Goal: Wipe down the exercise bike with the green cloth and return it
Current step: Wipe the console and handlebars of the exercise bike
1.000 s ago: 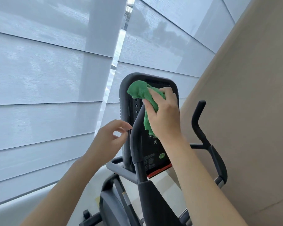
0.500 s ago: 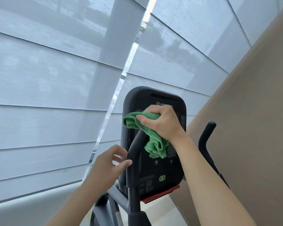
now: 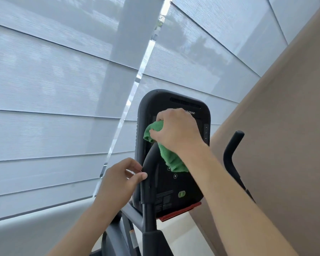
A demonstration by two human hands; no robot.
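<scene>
1. Exercise bike console point(image 3: 185, 182): tall dark panel with rounded corners, long axis near vertical, top leaning slightly left, face turned toward the camera. Vent slot and part of a logo near its top edge, green button low on the face, red strip point(image 3: 179, 212) along the bottom edge.
2. Green cloth point(image 3: 169, 157) is bunched against the upper middle of the console face. Long axis runs from upper left down to lower right, loose tail hanging below the wrist.
3. Right hand point(image 3: 175, 132) grips the cloth, fingers curled round the wad, knuckles toward the camera, pressing it on the screen area.
4. Left hand point(image 3: 118, 182) is at the left handlebar point(image 3: 149, 174), thumb tip touching the grip's left side, fingers loosely bent and slightly spread. It holds nothing.
5. That left handlebar rises in front of the console's lower left, curving to the right at its top, and covers part of the face. The cloth tail lies just beside its tip.
6. Right handlebar point(image 3: 229, 156) stands to the right of the console, apart from it, close to the beige wall point(image 3: 275, 126).
7. Open room: above the console and to its left. The right side is tight against the wall.
8. Grey window blinds point(image 3: 54, 89) fill the background, with a bright gap between two panels.
</scene>
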